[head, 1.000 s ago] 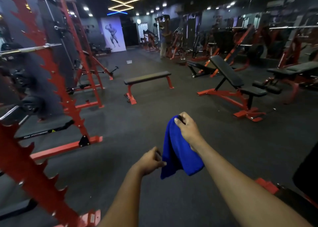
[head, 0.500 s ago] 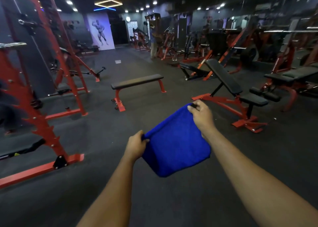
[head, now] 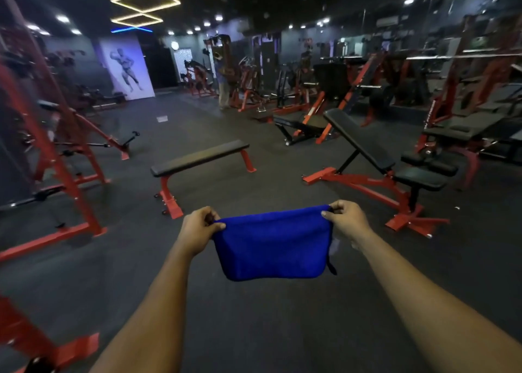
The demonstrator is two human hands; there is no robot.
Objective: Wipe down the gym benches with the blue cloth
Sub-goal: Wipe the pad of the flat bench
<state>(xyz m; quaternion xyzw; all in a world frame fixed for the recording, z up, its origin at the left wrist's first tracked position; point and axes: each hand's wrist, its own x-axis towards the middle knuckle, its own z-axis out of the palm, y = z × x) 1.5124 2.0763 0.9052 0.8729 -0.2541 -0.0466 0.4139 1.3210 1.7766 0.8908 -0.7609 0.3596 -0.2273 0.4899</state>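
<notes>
my left hand [head: 197,228] and right hand [head: 346,220] each pinch a top corner of the cloth [head: 271,245], stretched in the air between them well short of the flat bench [head: 197,158], so i should fold it into a firm pad before reaching that bench.

Soft matt blue cloth [head: 272,245]; flat bench [head: 199,158] with red-painted metal frame, black padding.

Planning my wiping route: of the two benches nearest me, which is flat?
The flat bench left of centre, one level black pad on red legs. The incline bench to its right has a tilted backrest.
</notes>
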